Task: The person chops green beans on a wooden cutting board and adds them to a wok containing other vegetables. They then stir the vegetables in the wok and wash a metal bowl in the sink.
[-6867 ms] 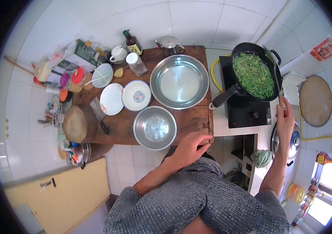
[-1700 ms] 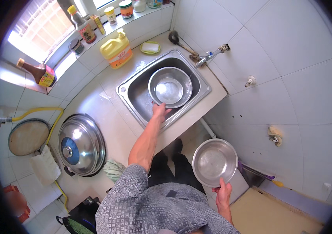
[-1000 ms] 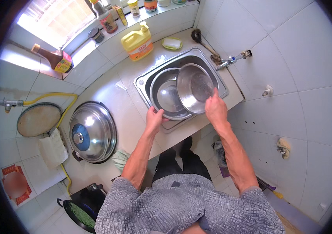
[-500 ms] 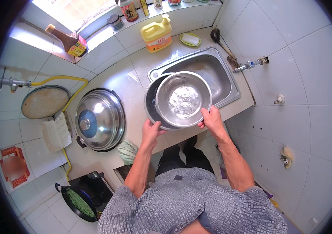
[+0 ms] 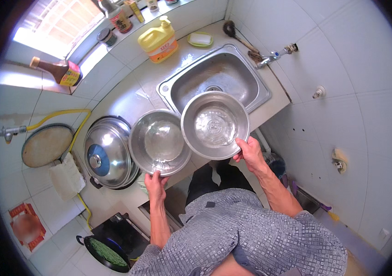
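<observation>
Two round metal basins are held side by side in front of the sink. My left hand [image 5: 156,184] grips the near rim of the left basin [image 5: 160,142], thumb over the edge. My right hand [image 5: 250,154] pinches the right rim of the other basin [image 5: 215,125], which sits a little higher and covers the sink's near edge. The rims meet or slightly overlap between my hands. Both basins look bare inside apart from shiny reflections. Behind them is the steel sink [image 5: 262,94], its drain partly showing above the right basin.
At the left, a large lidded pan [image 5: 108,149] stands on the counter. A black wok [image 5: 106,255] with green food sits on the stove [image 5: 123,234]. Behind the sink are a yellow detergent jug [image 5: 159,41], a soap dish [image 5: 200,39] and a brush [image 5: 239,37]. A tap [image 5: 274,57] juts from the wall.
The stacked basins have been drawn apart. My left hand has carried one leftward and down, while the right basin stays in nearly the same place. My view has turned a little.
</observation>
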The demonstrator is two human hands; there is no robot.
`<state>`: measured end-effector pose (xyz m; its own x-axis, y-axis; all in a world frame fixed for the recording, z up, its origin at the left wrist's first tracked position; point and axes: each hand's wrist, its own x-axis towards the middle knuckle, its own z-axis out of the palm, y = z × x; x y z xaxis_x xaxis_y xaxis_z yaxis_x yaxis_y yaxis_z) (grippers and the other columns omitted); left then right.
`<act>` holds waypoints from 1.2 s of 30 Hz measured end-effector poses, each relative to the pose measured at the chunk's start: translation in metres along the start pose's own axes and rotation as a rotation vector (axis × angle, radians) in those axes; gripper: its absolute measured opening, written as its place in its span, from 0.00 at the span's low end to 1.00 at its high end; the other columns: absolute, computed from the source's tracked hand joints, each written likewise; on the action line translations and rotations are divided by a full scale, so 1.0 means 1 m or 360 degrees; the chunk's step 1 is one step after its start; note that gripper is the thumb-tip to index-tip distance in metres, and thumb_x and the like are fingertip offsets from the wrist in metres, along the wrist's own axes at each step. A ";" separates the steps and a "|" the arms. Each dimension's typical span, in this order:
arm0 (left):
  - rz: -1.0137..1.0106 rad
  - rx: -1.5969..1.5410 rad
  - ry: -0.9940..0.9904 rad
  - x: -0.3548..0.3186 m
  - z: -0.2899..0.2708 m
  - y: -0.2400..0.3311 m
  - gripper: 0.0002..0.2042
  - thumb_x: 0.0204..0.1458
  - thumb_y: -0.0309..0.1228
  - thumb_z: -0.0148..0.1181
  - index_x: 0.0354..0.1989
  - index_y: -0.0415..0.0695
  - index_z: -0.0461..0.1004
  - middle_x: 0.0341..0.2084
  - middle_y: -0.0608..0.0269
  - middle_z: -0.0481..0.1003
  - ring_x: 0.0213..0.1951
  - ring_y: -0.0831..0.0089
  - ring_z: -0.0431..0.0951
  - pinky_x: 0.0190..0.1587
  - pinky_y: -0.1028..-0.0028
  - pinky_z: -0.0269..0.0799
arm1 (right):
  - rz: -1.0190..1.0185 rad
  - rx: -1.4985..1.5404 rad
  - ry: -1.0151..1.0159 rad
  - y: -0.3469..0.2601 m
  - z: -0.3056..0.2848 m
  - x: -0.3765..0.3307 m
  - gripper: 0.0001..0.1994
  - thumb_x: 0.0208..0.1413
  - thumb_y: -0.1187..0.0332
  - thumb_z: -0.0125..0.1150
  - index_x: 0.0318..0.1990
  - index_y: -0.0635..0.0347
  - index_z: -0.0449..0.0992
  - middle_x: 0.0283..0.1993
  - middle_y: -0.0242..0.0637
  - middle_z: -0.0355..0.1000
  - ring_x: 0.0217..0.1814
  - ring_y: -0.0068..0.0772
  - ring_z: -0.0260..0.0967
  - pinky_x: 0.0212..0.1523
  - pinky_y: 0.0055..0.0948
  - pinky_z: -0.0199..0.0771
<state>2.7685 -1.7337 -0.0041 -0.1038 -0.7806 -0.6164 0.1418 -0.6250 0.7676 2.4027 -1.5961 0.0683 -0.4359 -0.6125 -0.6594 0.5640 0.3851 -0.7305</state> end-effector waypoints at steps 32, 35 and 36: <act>-0.0457 0.0580 -0.1122 -0.055 0.214 -0.016 0.17 0.69 0.27 0.49 0.57 0.22 0.69 0.47 0.41 0.79 0.41 0.57 0.86 0.40 0.63 0.91 | -0.0879 -0.1111 0.2626 -0.004 -0.283 -0.104 0.31 0.60 0.61 0.68 0.69 0.62 0.69 0.68 0.56 0.71 0.70 0.61 0.66 0.66 0.54 0.69; -0.0496 0.0610 -0.1220 -0.063 0.226 -0.016 0.18 0.69 0.27 0.49 0.59 0.22 0.67 0.48 0.41 0.79 0.43 0.56 0.86 0.41 0.64 0.91 | -0.0676 -0.1714 0.3134 -0.010 -0.402 -0.137 0.22 0.63 0.62 0.61 0.62 0.61 0.77 0.60 0.49 0.78 0.63 0.51 0.74 0.62 0.47 0.72; -0.0461 0.0584 -0.1288 -0.065 0.228 -0.015 0.18 0.69 0.27 0.49 0.60 0.23 0.67 0.49 0.41 0.79 0.44 0.56 0.86 0.41 0.64 0.91 | -0.0418 -0.1263 0.2856 -0.011 -0.430 -0.143 0.19 0.64 0.61 0.60 0.57 0.62 0.80 0.54 0.47 0.81 0.57 0.49 0.77 0.58 0.45 0.74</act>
<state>2.5485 -1.6751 0.0649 -0.7602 -0.2752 -0.5885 -0.3024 -0.6518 0.6955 2.1578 -1.2160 0.0941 -0.8110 0.3863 0.4394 0.2158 0.8956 -0.3890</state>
